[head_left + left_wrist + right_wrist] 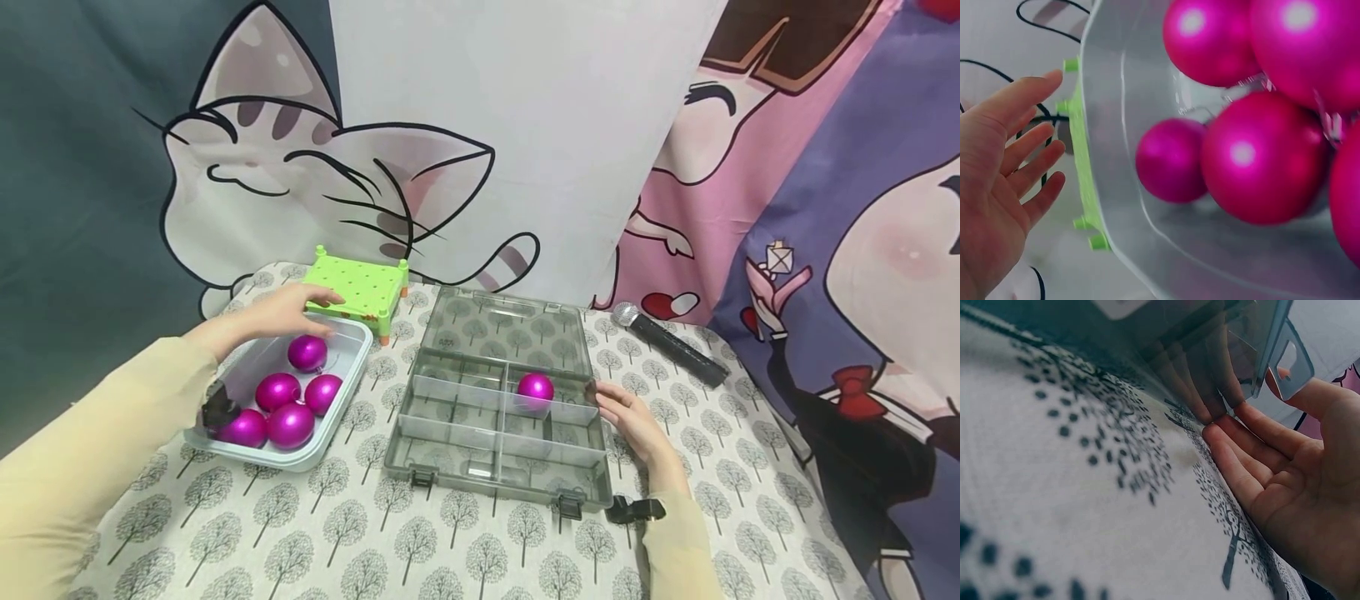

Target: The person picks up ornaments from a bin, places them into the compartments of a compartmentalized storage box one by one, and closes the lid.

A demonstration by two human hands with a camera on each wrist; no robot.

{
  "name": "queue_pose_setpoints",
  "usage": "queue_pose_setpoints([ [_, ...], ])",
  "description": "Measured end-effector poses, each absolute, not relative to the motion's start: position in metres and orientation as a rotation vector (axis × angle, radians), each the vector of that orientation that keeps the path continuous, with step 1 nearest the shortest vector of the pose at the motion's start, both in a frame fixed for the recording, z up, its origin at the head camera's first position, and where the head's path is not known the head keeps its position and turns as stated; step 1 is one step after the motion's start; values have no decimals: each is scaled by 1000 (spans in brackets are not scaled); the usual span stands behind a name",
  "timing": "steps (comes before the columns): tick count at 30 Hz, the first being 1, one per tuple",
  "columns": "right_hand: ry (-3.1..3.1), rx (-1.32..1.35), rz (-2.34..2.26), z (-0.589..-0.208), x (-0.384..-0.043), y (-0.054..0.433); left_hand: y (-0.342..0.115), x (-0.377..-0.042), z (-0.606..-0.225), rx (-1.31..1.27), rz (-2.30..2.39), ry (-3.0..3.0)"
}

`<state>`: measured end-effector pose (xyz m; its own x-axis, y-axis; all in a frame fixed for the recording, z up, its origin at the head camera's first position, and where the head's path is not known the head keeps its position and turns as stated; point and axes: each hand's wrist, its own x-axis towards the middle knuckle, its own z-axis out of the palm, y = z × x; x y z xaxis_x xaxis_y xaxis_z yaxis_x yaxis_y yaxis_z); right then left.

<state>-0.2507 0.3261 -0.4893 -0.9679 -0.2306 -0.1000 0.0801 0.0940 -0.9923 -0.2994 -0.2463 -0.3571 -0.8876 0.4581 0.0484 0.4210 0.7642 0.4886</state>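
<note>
Over the far end of a pale plastic bin (pixel 358 333) hovers my left hand (pixel 285 310), its fingers extended and nothing in them. Several shiny magenta baubles (pixel 1263 159) with silvery caps lie in the bin. One more magenta bauble (pixel 536 390) sits in a back right compartment of a smoky, see-through divider box (pixel 450 482), whose lid (pixel 510 329) is folded back flat. My right hand (pixel 633 421) is at the right side of this box. In the right wrist view its fingertips (pixel 1216 434) touch the wall, near a clear tab.
A green toy stand (pixel 356 283) with holes stands behind the bin. To the box's right lies a black microphone (pixel 671 343) with a silver head. A tree-patterned cloth (pixel 420 546) covers the table, and a cartoon curtain (pixel 517 125) hangs behind.
</note>
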Motion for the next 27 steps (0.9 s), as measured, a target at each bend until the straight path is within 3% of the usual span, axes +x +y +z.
queue_pose_setpoints([
  [27,2152,-136,-1943,-487,-250,326,-274,-291,-375,667,696,2857],
])
